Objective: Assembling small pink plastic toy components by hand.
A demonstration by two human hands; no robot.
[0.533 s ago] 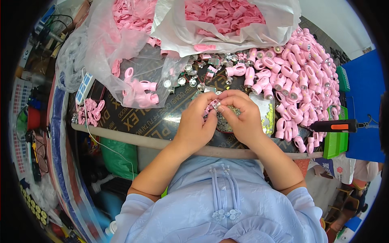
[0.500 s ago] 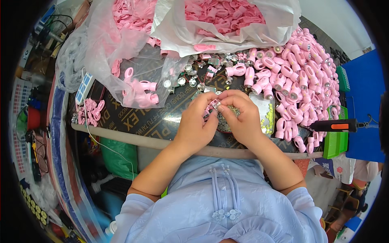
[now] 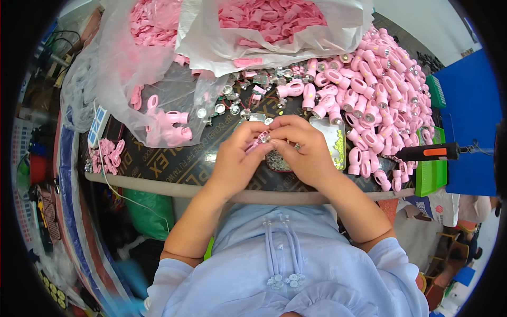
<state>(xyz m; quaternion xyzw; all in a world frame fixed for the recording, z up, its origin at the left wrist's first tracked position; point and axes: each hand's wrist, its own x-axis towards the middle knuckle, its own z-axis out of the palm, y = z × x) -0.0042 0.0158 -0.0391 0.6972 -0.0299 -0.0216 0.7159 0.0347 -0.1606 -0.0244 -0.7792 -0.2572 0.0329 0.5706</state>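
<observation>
Both hands meet over the near middle of the table. My left hand [image 3: 238, 156] grips a small pink plastic piece [image 3: 255, 143] with a clear lens at its end. Thumb and fingers of my right hand [image 3: 302, 149] pinch around the lens end of that same piece, partly hiding it. Just under the hands sits a small tray of tiny metal parts [image 3: 278, 162]. Beyond the fingers lie loose clear lenses and small circuit boards [image 3: 236, 100]. To the right of my right hand is a tray of small yellow-green pieces [image 3: 338, 148].
A heap of pink toy-like flashlights [image 3: 388, 87] covers the right side. An orange-and-black power screwdriver [image 3: 430, 152] hangs over a green tray [image 3: 426, 182]. At the back stand a white sack [image 3: 198, 39] and a clear plastic bag [image 3: 119, 68] of pink parts. Pink pieces [image 3: 107, 155] lie far left.
The whole scene has shifted left and slightly up in the picture. My hands stay together on the pink piece, with the fingers slightly rearranged around it.
</observation>
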